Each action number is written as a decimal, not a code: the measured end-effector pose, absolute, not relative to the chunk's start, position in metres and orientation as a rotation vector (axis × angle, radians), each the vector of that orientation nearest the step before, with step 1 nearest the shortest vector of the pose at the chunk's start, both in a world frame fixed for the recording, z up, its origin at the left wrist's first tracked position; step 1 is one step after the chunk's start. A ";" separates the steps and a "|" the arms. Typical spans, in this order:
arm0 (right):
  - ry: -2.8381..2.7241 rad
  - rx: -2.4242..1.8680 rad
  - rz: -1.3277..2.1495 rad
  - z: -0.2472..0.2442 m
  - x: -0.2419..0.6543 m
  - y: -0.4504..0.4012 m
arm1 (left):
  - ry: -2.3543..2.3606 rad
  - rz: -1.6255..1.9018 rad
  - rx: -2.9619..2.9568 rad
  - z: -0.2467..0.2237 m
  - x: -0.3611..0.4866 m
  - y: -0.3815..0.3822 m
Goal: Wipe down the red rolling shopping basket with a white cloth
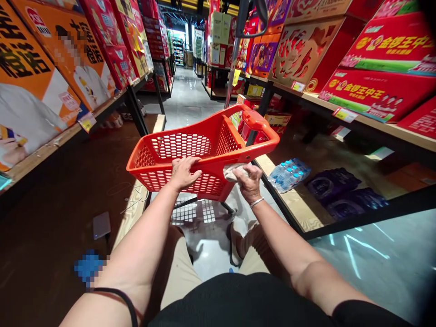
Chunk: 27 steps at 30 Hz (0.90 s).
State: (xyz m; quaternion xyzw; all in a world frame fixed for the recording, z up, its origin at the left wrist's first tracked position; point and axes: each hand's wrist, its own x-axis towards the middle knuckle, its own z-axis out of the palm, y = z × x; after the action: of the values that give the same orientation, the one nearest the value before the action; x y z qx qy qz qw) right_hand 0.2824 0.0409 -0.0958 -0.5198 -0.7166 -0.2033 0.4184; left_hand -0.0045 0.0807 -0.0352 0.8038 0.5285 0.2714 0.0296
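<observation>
A red plastic shopping cart with a perforated basket stands sideways in front of me. My left hand grips its near rim, fingers hooked over the edge and thumb outside. In my right hand is a bunched whitish cloth, pressed against the cart's side below the handle. The handle end points right. What I see of the basket's inside holds no goods; its floor is partly hidden by the near wall.
Shelves with orange boxes rise on the left, red boxes on the right. Shrink-wrapped water bottles lie on a low plank at right. A pale flat device is at lower left. A tiled aisle runs ahead.
</observation>
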 end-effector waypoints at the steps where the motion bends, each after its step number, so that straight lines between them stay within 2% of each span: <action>1: -1.843 -1.333 -0.454 -0.113 0.279 0.038 | 1.633 0.838 2.469 -0.035 -0.005 0.082; 4: -2.034 -1.372 -0.287 -0.153 0.270 0.027 | 1.652 0.843 2.445 -0.033 -0.007 0.085; 6: -2.098 -1.367 -0.250 -0.158 0.266 0.023 | 1.655 0.845 2.444 -0.033 -0.009 0.087; 12: -1.913 -1.275 -0.392 -0.092 0.251 0.043 | 1.628 0.843 2.476 -0.035 -0.013 0.087; 14: -1.927 -1.267 -0.415 -0.084 0.240 0.050 | 1.610 0.841 2.482 -0.035 -0.014 0.085; 20: -2.154 -1.267 -0.422 -0.135 0.216 0.033 | 1.557 0.822 2.504 -0.037 -0.017 0.085; 22: -2.175 -1.220 -0.447 -0.138 0.217 0.027 | 1.558 0.832 2.503 -0.038 -0.019 0.086; 24: -2.192 -1.156 -0.473 -0.121 0.225 0.024 | 1.561 0.862 2.496 -0.039 -0.019 0.087; 27: -2.038 -1.062 -0.585 -0.064 0.253 0.024 | 1.549 0.904 2.497 -0.040 -0.020 0.087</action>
State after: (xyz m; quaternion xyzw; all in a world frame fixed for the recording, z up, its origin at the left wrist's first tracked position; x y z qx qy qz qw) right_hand 0.2526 0.0242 -0.0640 -0.4150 -0.7964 -0.2287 0.3757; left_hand -0.0201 0.0869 -0.0402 0.8117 0.5036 0.2940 0.0337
